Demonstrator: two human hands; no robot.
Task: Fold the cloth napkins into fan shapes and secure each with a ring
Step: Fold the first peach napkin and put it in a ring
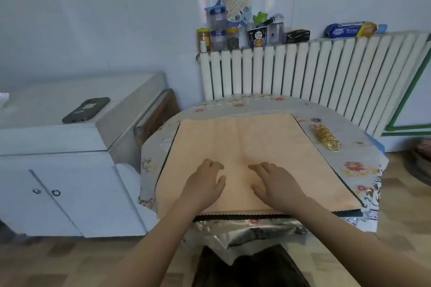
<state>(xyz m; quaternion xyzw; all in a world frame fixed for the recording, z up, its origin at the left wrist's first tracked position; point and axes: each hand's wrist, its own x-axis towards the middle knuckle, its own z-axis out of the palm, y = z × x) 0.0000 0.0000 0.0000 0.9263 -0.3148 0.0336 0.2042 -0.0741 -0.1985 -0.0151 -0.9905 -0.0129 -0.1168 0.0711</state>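
Radiator: white ribbed metal radiator point(303, 70) along back wall, behind the surface; jars, boxes & a blue-yellow pack sit on its top.
Cabinet: white low cabinet point(58, 147) w/ two doors & ring pulls, left of the surface; a dark phone-like slab point(87, 109) lies flat on top.
Surface: small table w/ floral plastic cover point(359, 170), rounded far edge; cover's near edge hangs crumpled over the front.
Napkin: large peach cloth napkin point(245, 142) spread flat, unfolded, covers most of the surface centre; faint crease lines run front to back. A dark zigzag-edged cloth point(347, 212) lies under it, showing only as a thin border at left, right & near edges.
Left hand: left hand point(205, 184) palm down on napkin's near-centre, left of midline; fingers loosely apart, slightly bent, tips touching cloth; not gripping anything.
Right hand: right hand point(277, 184) palm down on napkin, just right of midline, near the left one but not touching it; fingers apart, slightly bent, resting on cloth; no pinch seen.
Rings: pile of thin gold metal rings point(327, 137) on the floral cover, just beside napkin's right edge toward far corner; well apart from both hands. Count can't be told, too tangled.
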